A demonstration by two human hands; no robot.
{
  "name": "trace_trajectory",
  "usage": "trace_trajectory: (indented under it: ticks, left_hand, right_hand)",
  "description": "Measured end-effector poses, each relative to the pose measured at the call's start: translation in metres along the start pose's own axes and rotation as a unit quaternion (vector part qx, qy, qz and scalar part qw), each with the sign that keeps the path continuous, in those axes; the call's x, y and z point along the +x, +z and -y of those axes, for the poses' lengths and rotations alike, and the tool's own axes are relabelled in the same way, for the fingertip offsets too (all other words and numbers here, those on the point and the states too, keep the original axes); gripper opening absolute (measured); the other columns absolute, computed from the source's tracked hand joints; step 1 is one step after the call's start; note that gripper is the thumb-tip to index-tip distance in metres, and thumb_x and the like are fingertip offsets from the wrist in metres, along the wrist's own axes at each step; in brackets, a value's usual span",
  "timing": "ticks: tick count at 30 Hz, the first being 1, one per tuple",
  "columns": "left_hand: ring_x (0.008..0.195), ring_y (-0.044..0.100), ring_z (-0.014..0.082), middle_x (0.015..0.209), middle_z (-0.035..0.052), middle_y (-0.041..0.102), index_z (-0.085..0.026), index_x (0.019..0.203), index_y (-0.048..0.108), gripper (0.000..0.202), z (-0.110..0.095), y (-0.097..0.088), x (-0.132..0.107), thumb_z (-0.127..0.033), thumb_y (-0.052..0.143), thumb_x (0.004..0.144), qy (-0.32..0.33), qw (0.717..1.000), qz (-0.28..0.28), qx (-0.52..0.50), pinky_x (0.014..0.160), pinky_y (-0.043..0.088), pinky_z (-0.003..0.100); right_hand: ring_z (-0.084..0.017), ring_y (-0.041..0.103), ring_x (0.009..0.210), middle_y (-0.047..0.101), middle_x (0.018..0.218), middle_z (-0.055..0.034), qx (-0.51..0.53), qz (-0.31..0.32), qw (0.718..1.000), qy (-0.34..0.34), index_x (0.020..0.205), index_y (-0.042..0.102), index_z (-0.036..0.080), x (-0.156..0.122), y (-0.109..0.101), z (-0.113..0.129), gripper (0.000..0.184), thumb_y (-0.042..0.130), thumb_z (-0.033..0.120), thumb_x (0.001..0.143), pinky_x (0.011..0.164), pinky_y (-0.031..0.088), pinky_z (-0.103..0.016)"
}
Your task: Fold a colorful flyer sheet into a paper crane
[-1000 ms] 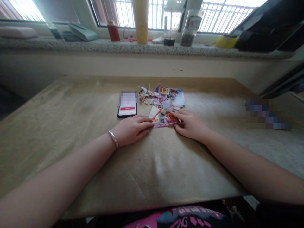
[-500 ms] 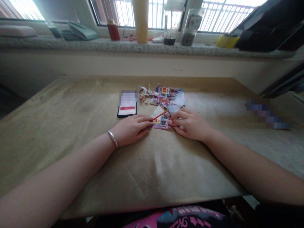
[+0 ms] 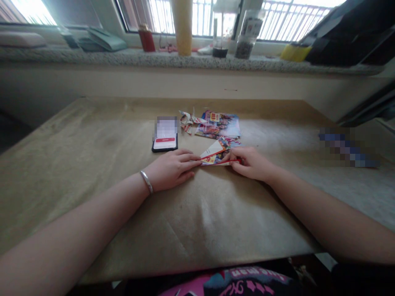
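Note:
A colourful printed paper sheet, partly folded, lies on the brown paper-covered table between my hands. My left hand, with a silver bangle on the wrist, lies flat with its fingertips pressing the sheet's left corner. My right hand pinches the sheet's right edge, fingers closed on it. Behind the sheet lies a stack of colourful printed sheets, with small folded paper pieces to their left.
A phone with a lit screen lies just beyond my left hand. The stone window sill at the back holds a red cup, a yellow cylinder, jars and books. A blurred object lies at the right.
My right hand has folded the sheet over toward me, so it now stands as a narrow folded wedge. My left hand has stayed pressing the left corner.

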State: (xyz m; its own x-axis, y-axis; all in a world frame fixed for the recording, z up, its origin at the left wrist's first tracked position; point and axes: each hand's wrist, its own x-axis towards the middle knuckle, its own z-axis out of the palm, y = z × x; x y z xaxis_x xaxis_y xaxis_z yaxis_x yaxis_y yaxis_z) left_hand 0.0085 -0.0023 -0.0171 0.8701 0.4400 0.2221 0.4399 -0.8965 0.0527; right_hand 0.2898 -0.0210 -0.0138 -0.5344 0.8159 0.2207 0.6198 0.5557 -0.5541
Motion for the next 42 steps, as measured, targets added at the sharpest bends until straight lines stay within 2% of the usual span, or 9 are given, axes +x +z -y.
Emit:
trace_trajectory:
  ticks: [2, 5, 9, 12, 22, 33, 38, 40, 42]
  left_hand:
    - [0.117, 0.052, 0.0244, 0.127, 0.0087, 0.059, -0.019, 0.132, 0.051, 0.041, -0.001, 0.0, 0.0, -0.029, 0.045, 0.093, 0.007, 1.0, 0.01, -0.001, 0.099, 0.047, 0.04]
    - [0.12, 0.051, 0.025, 0.129, 0.0111, 0.057, -0.017, 0.135, 0.047, 0.045, -0.002, -0.002, -0.001, -0.03, 0.046, 0.092, 0.005, 1.0, 0.024, -0.003, 0.099, 0.047, 0.04]
    - [0.115, 0.056, 0.0245, 0.127, 0.0167, 0.056, -0.013, 0.134, 0.046, 0.049, -0.004, -0.005, -0.002, -0.032, 0.05, 0.089, -0.018, 1.0, 0.024, -0.004, 0.094, 0.05, 0.036]
    - [0.114, 0.056, 0.0251, 0.127, 0.0173, 0.056, -0.014, 0.135, 0.046, 0.049, -0.003, -0.005, -0.002, -0.032, 0.05, 0.089, -0.005, 1.0, 0.023, 0.002, 0.093, 0.05, 0.036]
    - [0.12, 0.051, 0.0243, 0.129, 0.012, 0.057, -0.015, 0.134, 0.049, 0.043, -0.003, -0.003, 0.0, -0.028, 0.046, 0.093, 0.027, 0.999, 0.02, 0.007, 0.1, 0.048, 0.04]
    - [0.117, 0.054, 0.024, 0.126, 0.0129, 0.059, -0.014, 0.131, 0.051, 0.042, -0.004, -0.004, 0.0, -0.029, 0.046, 0.092, 0.03, 0.999, 0.012, 0.019, 0.097, 0.05, 0.038]
    - [0.116, 0.055, 0.023, 0.124, 0.0126, 0.06, -0.015, 0.13, 0.052, 0.041, -0.004, -0.004, 0.0, -0.029, 0.046, 0.092, 0.03, 0.999, 0.005, 0.021, 0.095, 0.05, 0.037]
    - [0.116, 0.055, 0.023, 0.125, 0.0122, 0.06, -0.015, 0.131, 0.051, 0.041, -0.004, -0.004, -0.001, -0.028, 0.046, 0.092, 0.031, 0.999, 0.006, 0.018, 0.096, 0.05, 0.037]
    - [0.116, 0.055, 0.0233, 0.125, 0.0118, 0.06, -0.016, 0.131, 0.051, 0.041, -0.003, -0.003, -0.001, -0.028, 0.046, 0.092, 0.032, 0.999, 0.006, 0.015, 0.096, 0.05, 0.038]
  right_hand:
    - [-0.014, 0.05, 0.057, 0.058, 0.063, -0.0003, -0.013, -0.027, 0.998, 0.05, 0.064, 0.047, 0.021, 0.001, 0.0, -0.002, 0.01, 0.047, 0.023, 0.074, 0.054, 0.035, -0.025]
    - [-0.012, 0.044, 0.052, 0.05, 0.055, 0.0023, -0.011, -0.06, 0.992, 0.112, 0.063, 0.045, 0.021, 0.002, 0.001, -0.005, 0.014, 0.047, 0.028, 0.074, 0.049, 0.031, -0.023]
    - [-0.013, 0.046, 0.053, 0.054, 0.057, 0.0015, -0.018, -0.069, 0.983, 0.172, 0.069, 0.052, 0.02, 0.005, 0.004, -0.009, 0.015, 0.049, 0.033, 0.075, 0.049, 0.032, -0.024]
    - [-0.014, 0.048, 0.055, 0.057, 0.061, 0.0004, -0.039, -0.059, 0.978, 0.196, 0.072, 0.056, 0.019, 0.006, 0.005, -0.011, 0.018, 0.051, 0.036, 0.077, 0.051, 0.033, -0.025]
    - [-0.013, 0.046, 0.057, 0.054, 0.062, -0.0005, -0.15, -0.032, 0.974, 0.166, 0.065, 0.046, 0.02, 0.01, 0.004, -0.004, 0.021, 0.049, 0.032, 0.082, 0.054, 0.029, -0.024]
    - [-0.013, 0.047, 0.058, 0.055, 0.064, -0.0007, -0.157, -0.036, 0.973, 0.163, 0.066, 0.046, 0.02, 0.009, 0.003, -0.004, 0.019, 0.05, 0.029, 0.082, 0.055, 0.03, -0.024]
    - [-0.015, 0.051, 0.062, 0.061, 0.072, -0.0035, -0.203, -0.022, 0.966, 0.158, 0.073, 0.053, 0.019, 0.008, 0.005, 0.0, 0.013, 0.049, 0.028, 0.082, 0.057, 0.032, -0.026]
    - [-0.016, 0.052, 0.063, 0.064, 0.079, -0.0052, -0.246, -0.044, 0.956, 0.152, 0.081, 0.057, 0.019, 0.006, 0.006, 0.0, 0.014, 0.049, 0.031, 0.083, 0.056, 0.031, -0.027]
    - [-0.017, 0.053, 0.065, 0.065, 0.088, -0.0069, -0.295, -0.093, 0.941, 0.136, 0.091, 0.06, 0.019, 0.004, 0.006, 0.0, 0.02, 0.049, 0.034, 0.084, 0.055, 0.031, -0.029]
